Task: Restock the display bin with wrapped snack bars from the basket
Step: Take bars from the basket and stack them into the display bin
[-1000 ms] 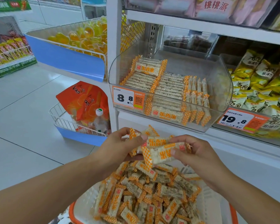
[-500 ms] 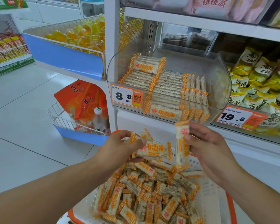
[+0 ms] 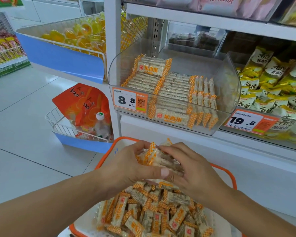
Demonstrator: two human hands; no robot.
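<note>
Head view: both hands meet just above the basket (image 3: pixel 232 177), pressed around one small bundle of bars (image 3: pixel 154 157). The left hand (image 3: pixel 126 166) curls its fingers over the bundle's left side with its thumb across the front; the right hand (image 3: pixel 193 170) cups the right side, fingers bent over the top. So each grip is grasping the same bundle, neither released. How many bars are in it I cannot tell, since the hands hide most of them.

The rest of the loose bars (image 3: pixel 152 212) lie heaped in the basket, directly below the hands. The bin (image 3: pixel 229 69) sits on the shelf above and beyond the basket. Bars already stand in neat rows in its left and middle parts, with bare space on its right side and at the back.

Risks, as I judge them:
- The wrappers look slick and the bundle is uneven, so a bar at the edge could slide out on the lift. It would most likely fall back into the basket, but might miss it and hit the floor.
- The bin's front wall is high. A low carry from the basket could catch the bundle on that rim and scatter it.
- Dropping the bundle carelessly could topple the upright bars at the right of the rows.
- Squeezing harder to stop slipping could crack the brittle-looking bars.
</note>
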